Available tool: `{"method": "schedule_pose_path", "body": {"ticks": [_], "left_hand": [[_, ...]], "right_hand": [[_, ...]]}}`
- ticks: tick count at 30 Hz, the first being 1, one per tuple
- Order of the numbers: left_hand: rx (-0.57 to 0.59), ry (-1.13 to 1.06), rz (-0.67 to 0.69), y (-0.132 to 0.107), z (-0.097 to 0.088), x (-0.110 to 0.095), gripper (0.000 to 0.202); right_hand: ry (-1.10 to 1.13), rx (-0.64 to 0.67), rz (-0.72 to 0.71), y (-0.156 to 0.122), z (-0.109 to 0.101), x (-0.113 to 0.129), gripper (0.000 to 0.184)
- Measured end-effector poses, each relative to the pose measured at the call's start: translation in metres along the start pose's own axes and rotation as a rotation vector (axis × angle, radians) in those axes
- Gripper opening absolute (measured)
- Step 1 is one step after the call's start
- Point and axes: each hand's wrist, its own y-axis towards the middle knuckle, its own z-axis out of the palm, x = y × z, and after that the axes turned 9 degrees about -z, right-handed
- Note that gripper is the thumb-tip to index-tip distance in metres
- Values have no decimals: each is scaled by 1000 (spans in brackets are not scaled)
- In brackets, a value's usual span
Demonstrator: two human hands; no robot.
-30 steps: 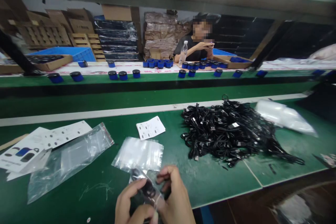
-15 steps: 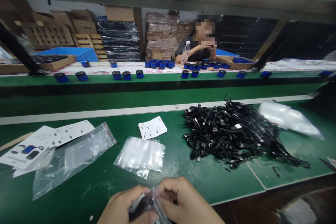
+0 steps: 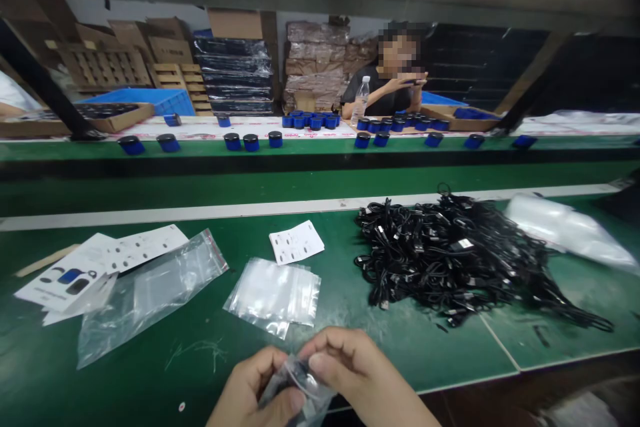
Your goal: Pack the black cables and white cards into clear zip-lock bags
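Low in the head view, my left hand (image 3: 253,390) pinches a small clear zip bag (image 3: 320,407) by its side, thumb across the front. My right hand (image 3: 353,370) grips the same bag near its top edge, thumb and fingers pressed together. Something dark shows inside the bag, partly hidden by my fingers; it looks like a black cable. Just beyond my hands lies a stack of clear zip bags (image 3: 277,293). A small stack of printed leaflets (image 3: 297,242) sits behind it. To the right spreads a large heap of black USB cables (image 3: 435,253).
A large clear bag (image 3: 155,303) overlaps printed sheets (image 3: 65,277) on the left. Another plastic bag (image 3: 570,227) lies right of the cables. Blue-and-black round devices (image 3: 251,142) stand along the far ledge. A person (image 3: 385,90) sits behind it near a water bottle (image 3: 361,97).
Both hands have come slightly up and to the right with the bag, and the dark content is now more covered by it. The whole view has shifted a little.
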Motion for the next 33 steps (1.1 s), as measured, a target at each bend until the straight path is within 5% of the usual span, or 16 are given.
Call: {"method": "schedule_pose_path", "body": {"ticks": [4,10,14,24,30,33], "left_hand": [[-131,111,46,0,-2,-1,42],[-98,96,8,-2,-2,-1,35],[-204,19,44,-2,-3,2,37],[-279,458,199,-1,-18,6,38],[-359,277,243,-5,-4,5,35],[-308,155,215,-3,3,8,36]], "right_hand": [[124,-34,14,-3,0,-9,45],[-144,-108,-25,4,5,-13,23],[-252,-131,-39,4,4,-9,22],[-522,-129,-240,-1,4,-12,21],[-461,-110,-236,0,8,-9,18],[-462,-122,-249,0,9,-11,17]]}}
